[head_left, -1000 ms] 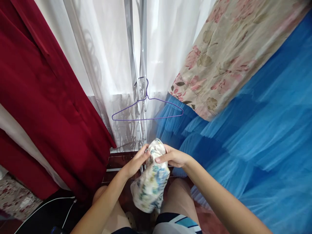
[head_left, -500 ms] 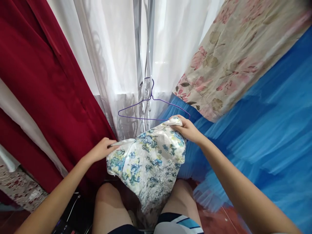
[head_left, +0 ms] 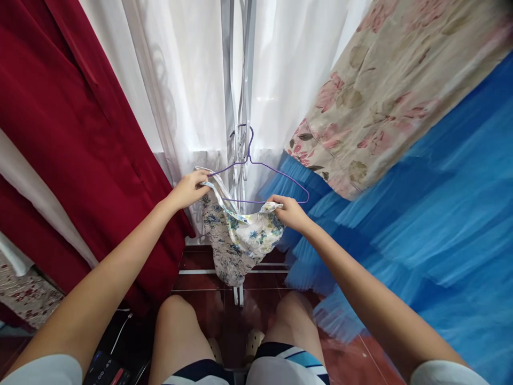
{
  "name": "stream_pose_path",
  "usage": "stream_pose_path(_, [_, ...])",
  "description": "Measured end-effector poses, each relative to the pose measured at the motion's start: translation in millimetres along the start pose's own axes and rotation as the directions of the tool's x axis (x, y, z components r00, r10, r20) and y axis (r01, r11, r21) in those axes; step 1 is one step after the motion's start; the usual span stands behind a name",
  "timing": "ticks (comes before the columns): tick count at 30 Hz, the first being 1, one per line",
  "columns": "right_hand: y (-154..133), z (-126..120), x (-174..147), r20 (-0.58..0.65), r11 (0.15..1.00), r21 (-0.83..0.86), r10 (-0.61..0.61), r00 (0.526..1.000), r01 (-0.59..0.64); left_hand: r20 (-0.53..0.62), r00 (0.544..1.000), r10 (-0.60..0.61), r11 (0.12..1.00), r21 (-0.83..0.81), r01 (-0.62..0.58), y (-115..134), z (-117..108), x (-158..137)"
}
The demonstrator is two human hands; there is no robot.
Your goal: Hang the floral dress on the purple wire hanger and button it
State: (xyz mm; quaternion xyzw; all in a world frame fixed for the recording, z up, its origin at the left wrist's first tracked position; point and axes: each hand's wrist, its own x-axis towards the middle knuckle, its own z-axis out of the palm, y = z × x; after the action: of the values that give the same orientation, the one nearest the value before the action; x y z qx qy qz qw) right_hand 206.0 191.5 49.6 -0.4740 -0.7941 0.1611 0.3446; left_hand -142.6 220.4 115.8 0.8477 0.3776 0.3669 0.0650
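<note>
Apparently, the fingers of the left hand are pinching one strap of the floral garment at the left corner of the purple hanger; they cover that corner, so I cannot tell whether the strap goes around the wire. The fingers of the right hand are grasping the other strap near the hanger's lower edge, short of its right corner. The garment hangs between both hands, mostly below that edge. If the left fingers loosen, their strap could slide off the sloping wire. A strong pull from the right could make the hanger tilt or swing against the metal rack. The blue ruffled fabric, near the right corner, might also catch.
</note>
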Motion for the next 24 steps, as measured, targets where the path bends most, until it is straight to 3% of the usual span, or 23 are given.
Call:
stream_pose_path(3, [-7.4,-6.7,-12.2,0.012,0.987,0.128,-0.101,0.995,0.099,-0.075,0.995,-0.070,0.983,-0.175,0.056,19.5,1.2,13.0])
stream_pose_path(5, [-7.5,-17.7,-18.5,-0.129,0.969,0.131,-0.194,0.973,0.210,-0.010,0.990,-0.140,0.932,-0.339,0.129,23.8,0.1,17.2])
stream_pose_path(7, [-2.6,-32.4,-21.6,-0.331,0.961,0.052,-0.240,0.913,0.271,0.085,0.978,-0.192,0.861,-0.463,0.210,23.1,-1.3,17.7])
stream_pose_path(9, [5.7,-47.2,-21.1,-0.480,0.967,-0.026,-0.235,0.845,0.254,0.158,0.959,-0.235,0.789,-0.545,0.284,19.6,-2.0,16.0])
stream_pose_path(11, [13.9,-58.1,-18.4,-0.542,0.973,-0.056,-0.216,0.812,0.222,0.224,0.934,-0.278,0.706,-0.611,0.357,15.2,-1.5,13.9])
stream_pose_path(15, [21.5,-67.4,-13.3,-0.570,0.990,-0.007,-0.121,0.813,0.142,0.319,0.880,-0.354,0.577,-0.666,0.473,8.3,2.4,11.3])
stream_pose_path(17, [21.4,-73.0,-12.5,-0.501,0.996,0.074,0.003,0.866,0.039,0.344,0.862,-0.372,0.539,-0.676,0.503,5.3,3.7,10.4])
stream_pose_path(20, [21.7,-93.8,-12.9,-0.194,0.946,0.270,0.234,0.953,-0.177,0.368,0.846,-0.386,0.464,-0.715,0.523,-2.4,0.9,8.0])
stream_pose_path(22, [24.1,-113.6,-13.9,0.071,0.872,0.374,0.312,0.948,-0.315,0.401,0.827,-0.394,0.395,-0.739,0.546,-10.2,-4.9,5.2])
stream_pose_path(24, [27.8,-129.7,-15.1,0.273,0.804,0.428,0.320,0.907,-0.412,0.467,0.790,-0.398,0.329,-0.731,0.598,-18.2,-12.1,1.4])
